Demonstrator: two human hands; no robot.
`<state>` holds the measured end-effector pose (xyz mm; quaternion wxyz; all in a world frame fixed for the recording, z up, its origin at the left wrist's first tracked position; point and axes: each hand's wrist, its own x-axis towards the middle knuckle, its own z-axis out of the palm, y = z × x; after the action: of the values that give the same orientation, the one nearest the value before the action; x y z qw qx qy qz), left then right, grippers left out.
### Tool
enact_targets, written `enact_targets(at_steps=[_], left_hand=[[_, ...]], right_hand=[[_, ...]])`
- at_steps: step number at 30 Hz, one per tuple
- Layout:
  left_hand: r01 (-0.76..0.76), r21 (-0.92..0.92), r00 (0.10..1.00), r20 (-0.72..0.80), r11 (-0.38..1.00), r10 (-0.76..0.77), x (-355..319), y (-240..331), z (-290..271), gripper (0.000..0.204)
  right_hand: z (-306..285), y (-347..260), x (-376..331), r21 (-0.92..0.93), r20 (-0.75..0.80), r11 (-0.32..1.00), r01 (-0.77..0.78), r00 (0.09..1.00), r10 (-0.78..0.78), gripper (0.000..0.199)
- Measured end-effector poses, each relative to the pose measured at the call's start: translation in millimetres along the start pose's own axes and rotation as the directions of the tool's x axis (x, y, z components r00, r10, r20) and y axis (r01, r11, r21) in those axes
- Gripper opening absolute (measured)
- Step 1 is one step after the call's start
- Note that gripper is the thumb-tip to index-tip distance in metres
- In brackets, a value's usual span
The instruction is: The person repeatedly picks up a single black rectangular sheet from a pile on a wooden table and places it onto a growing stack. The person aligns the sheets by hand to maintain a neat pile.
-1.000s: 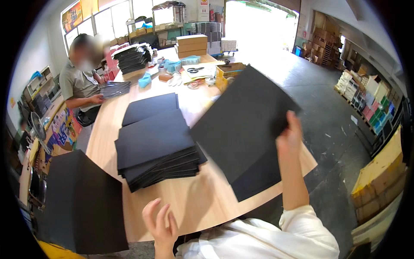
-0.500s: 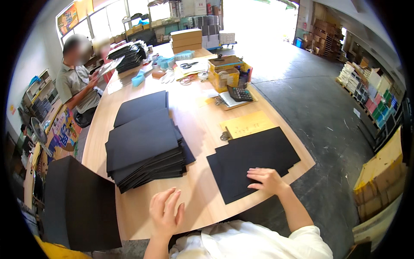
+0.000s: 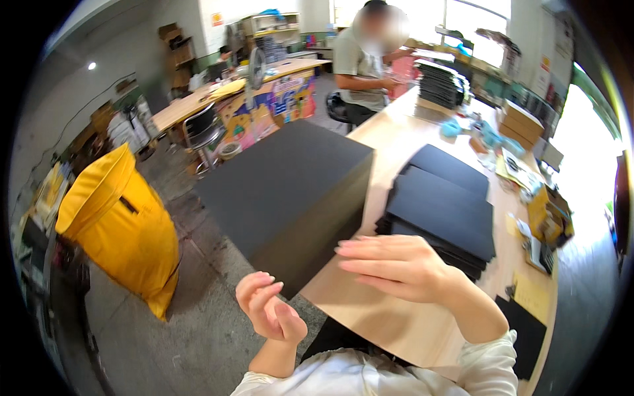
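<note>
A tall black block (image 3: pixel 290 175), its flat top and smooth side showing, stands beside the table's left edge; whether it is a stack of sheets or a box I cannot tell. My left hand (image 3: pixel 272 310) is at its near corner, fingers loosely bent and thumb apart, with nothing seen in it. Contact there is unclear. My right hand (image 3: pixel 399 267), fingers stretched out and empty, hovers over the table between the block and a pile of black sheets (image 3: pixel 442 204). More black sheets (image 3: pixel 522 336) lie at the table's right, partly behind my right sleeve.
A yellow sack (image 3: pixel 122 228) stands on the floor at left. Along the table's right side are a yellow clipboard paper (image 3: pixel 531 297), a calculator (image 3: pixel 540 254) and a yellow box (image 3: pixel 550 214). A person (image 3: pixel 363 72) sits beyond the block, near another black stack (image 3: pixel 441 84).
My view has swung left toward the tall black block. My right hand has left the sheets at the right and come across the table. My left hand is now near the block's corner.
</note>
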<state>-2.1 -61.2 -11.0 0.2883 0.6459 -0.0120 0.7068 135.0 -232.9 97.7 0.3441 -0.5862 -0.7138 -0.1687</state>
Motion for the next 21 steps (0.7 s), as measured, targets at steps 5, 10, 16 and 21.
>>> enact_targets(at_steps=[5, 10, 16, 21], left_hand=[[0.128, 0.024, 0.988, -0.095, 0.991, -0.125, 22.2, -29.7, -20.3, 0.028], [0.121, 0.025, 0.993, 0.01, 0.992, -0.121, 30.8, -48.6, -26.5, 0.034], [0.022, 0.051, 0.995, 0.096, 0.998, -0.027, 26.8, -60.7, -29.8, 0.037], [-0.028, 0.105, 0.993, 0.118, 0.994, 0.015, 29.0, -63.9, -24.1, 0.04]], right_hand=[[63.7, 23.5, 95.6, 0.205, 0.053, 0.968, 0.145, 0.986, -0.159, 0.027], [85.9, 42.8, 115.2, 0.219, 0.143, 0.962, 0.163, 0.97, -0.197, 0.031], [91.1, 53.3, 113.9, 0.352, 0.158, 0.934, 0.062, 0.98, -0.125, 0.029], [91.4, 54.9, 116.6, 0.508, 0.187, 0.857, -0.079, 0.982, -0.02, 0.026]])
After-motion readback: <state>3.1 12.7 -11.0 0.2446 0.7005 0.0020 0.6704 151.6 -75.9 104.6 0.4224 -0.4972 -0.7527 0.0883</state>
